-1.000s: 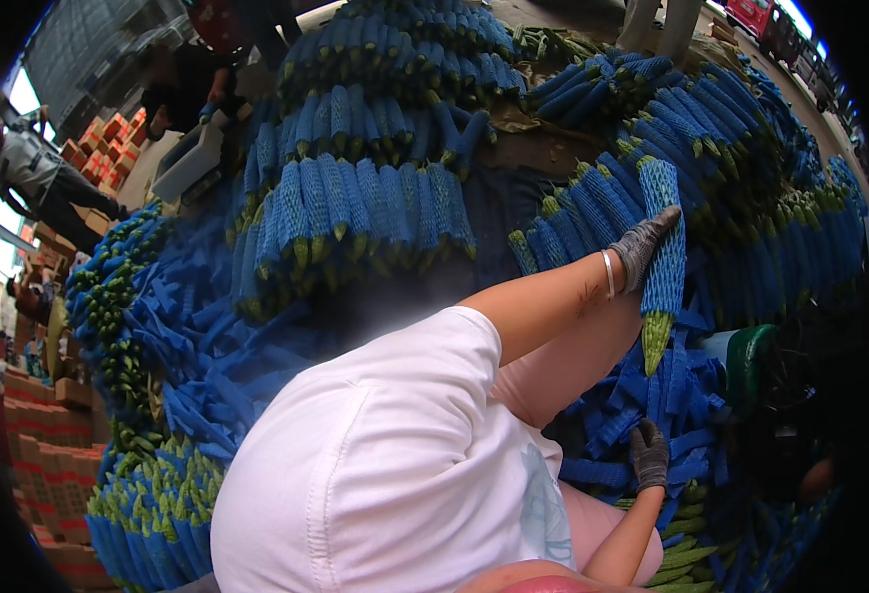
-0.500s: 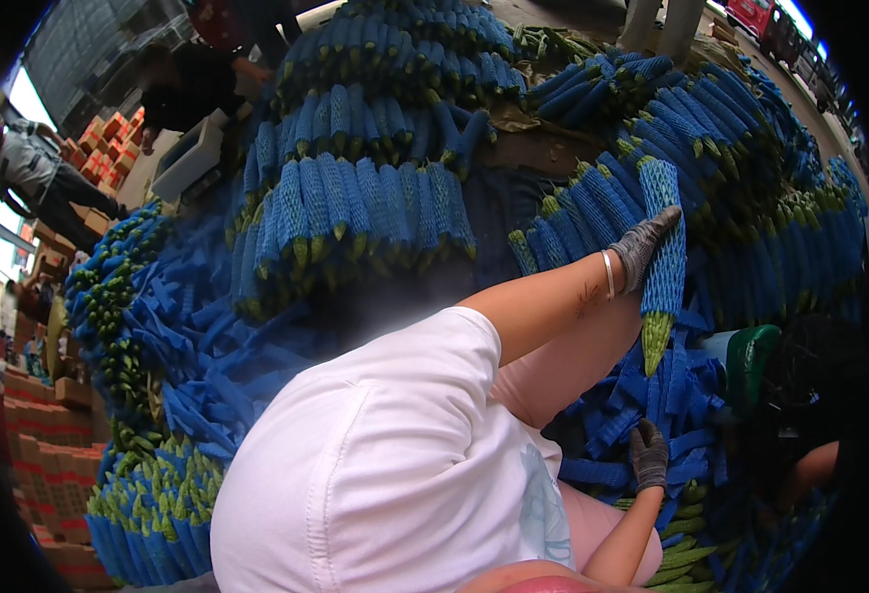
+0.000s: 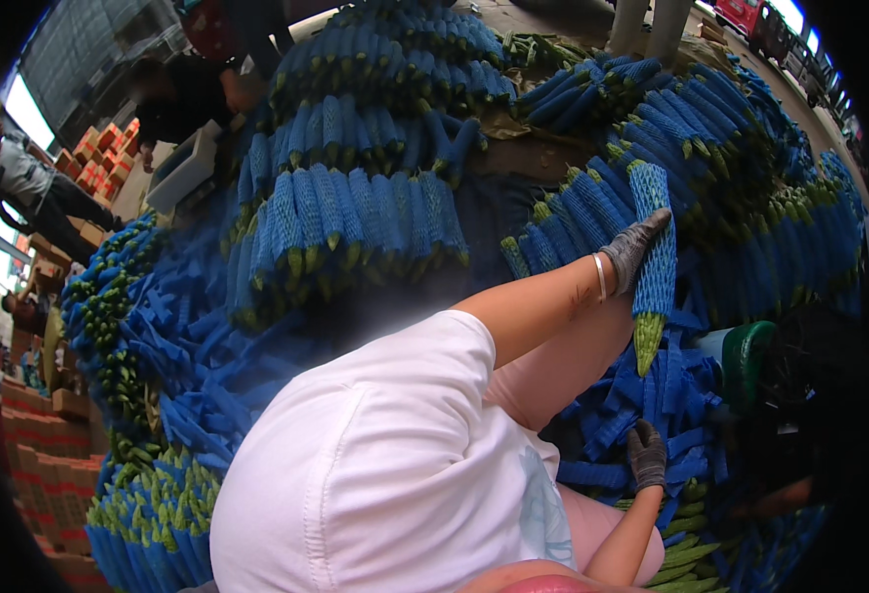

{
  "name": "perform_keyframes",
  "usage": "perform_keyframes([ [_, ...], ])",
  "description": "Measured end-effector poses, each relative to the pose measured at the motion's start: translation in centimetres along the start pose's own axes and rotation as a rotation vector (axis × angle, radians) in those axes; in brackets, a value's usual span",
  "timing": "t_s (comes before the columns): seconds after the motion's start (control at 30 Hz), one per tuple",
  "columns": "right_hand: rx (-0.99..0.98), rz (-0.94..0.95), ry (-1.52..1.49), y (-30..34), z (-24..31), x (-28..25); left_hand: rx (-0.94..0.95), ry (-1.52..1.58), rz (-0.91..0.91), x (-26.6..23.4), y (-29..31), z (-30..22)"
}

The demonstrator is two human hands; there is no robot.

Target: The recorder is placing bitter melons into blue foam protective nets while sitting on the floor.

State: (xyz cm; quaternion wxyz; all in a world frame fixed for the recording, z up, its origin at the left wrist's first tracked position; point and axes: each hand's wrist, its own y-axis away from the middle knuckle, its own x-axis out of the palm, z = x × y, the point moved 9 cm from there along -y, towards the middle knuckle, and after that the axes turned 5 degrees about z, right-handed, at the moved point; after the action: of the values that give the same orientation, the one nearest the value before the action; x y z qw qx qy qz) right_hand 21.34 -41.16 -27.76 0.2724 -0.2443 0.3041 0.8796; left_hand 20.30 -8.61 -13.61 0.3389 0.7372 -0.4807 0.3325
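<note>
A long green bitter gourd (image 3: 649, 341) in a blue foam net sleeve (image 3: 658, 267) hangs nearly upright in my grey-gloved left hand (image 3: 637, 247). Its green tip points down, and a little green shows at the top end too. My left fingers are closed around the sleeve's upper part, and a pale bracelet sits on that wrist. Lower down, my gloved right hand (image 3: 647, 455) is beside a heap of loose blue net sleeves (image 3: 669, 390), its fingers loosely bent and nothing visible in them. Bare green gourds (image 3: 686, 563) lie close to that wrist.
Stacked rows of sleeved gourds (image 3: 355, 212) rise ahead, with more rows (image 3: 800, 237) to the right. Many loose blue sleeves (image 3: 197, 366) lie at left. A green tub (image 3: 750, 366) stands at right. Beyond are a white crate (image 3: 185, 168), cartons (image 3: 54, 474) and other people.
The view has shifted slightly. My left hand still holds the sleeved gourd, and my right hand has stayed by the loose sleeves.
</note>
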Motion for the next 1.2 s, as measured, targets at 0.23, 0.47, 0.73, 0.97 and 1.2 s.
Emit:
perform_keyframes([
  [0.23,0.032,0.0,-0.11,0.2,0.0,0.2,-0.031,0.01,-0.003,0.3,0.4,0.3],
  [0.47,-0.009,0.03,0.014,-0.3,-0.1,0.0,-0.04,-0.011,0.006,1.2,0.6,0.6],
  [0.73,-0.208,0.041,-0.883,-2.0,7.7,-2.9,0.109,-0.501,0.113,4.5,1.5,1.5],
  [0.97,-0.279,-0.047,-0.768,-2.6,7.5,-2.4,-0.27,-0.77,0.452,5.7,4.8,13.9],
  [1.2,-0.022,0.129,-1.177,-3.5,4.8,-0.4,-0.197,-1.245,0.382,3.5,5.3,11.5],
])
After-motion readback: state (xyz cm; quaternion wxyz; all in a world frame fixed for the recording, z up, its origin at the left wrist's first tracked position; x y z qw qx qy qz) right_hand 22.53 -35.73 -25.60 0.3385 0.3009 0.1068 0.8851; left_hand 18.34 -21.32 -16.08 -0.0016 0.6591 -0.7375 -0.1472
